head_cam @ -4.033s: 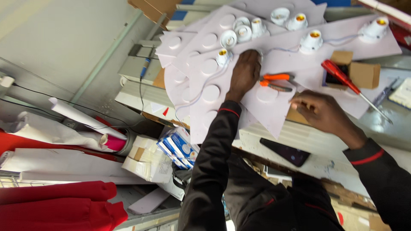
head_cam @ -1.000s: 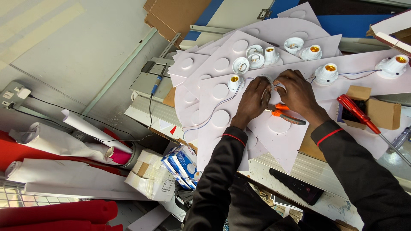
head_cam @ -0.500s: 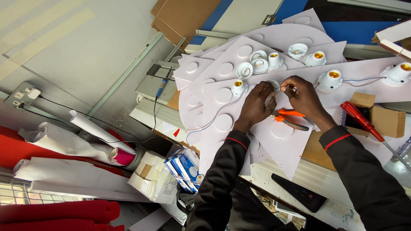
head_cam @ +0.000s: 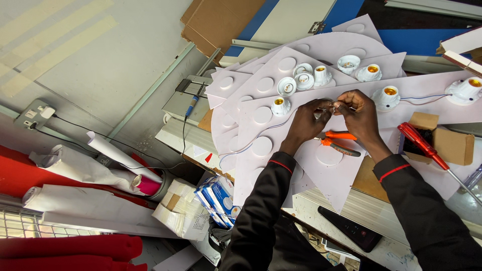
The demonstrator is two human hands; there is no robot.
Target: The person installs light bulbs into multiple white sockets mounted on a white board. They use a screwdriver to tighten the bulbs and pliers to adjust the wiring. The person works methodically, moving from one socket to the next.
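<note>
Far left of the grip, a pale grey wall (head_cam: 100, 55) fills the upper corner, crossed by broad lighter stripes; a double wall socket (head_cam: 34, 114) sits on it, a dark cable trailing off toward the grip; below that lean rolls of white paper (head_cam: 75, 170) and red fabric (head_cam: 65, 248); above the grip, flat brown cardboard (head_cam: 221, 22) and blue board (head_cam: 401, 40) rest against each other; the pale worktop (head_cam: 326, 206) shows its edge below the grip; light is even and soft.
</note>
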